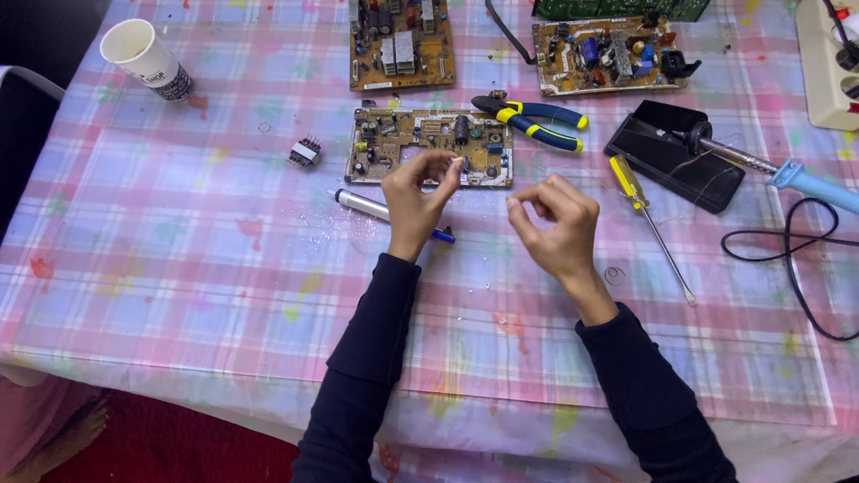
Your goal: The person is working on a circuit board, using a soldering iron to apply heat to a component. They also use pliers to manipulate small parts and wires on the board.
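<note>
My left hand (413,199) is raised over the near edge of a tan circuit board (398,143). Its thumb and fingers pinch a tiny pale part (458,162) just above the board. My right hand (557,222) hovers to the right of it, above the cloth, with its fingertips curled and pinched together. I can make out nothing in that hand. A silver pen-shaped tool (361,203) with a blue end lies on the cloth, partly under my left wrist. Both arms wear dark sleeves.
Blue-and-yellow pliers (539,122) lie right of the board. A yellow-handled screwdriver (630,182), a black stand (673,154) with a blue-handled soldering iron (810,186), a black cable (796,250) and a power strip (828,67) lie to the right. Two more boards (401,45) (607,55), a paper cup (143,58) and a small black component (304,152) are on the plaid cloth.
</note>
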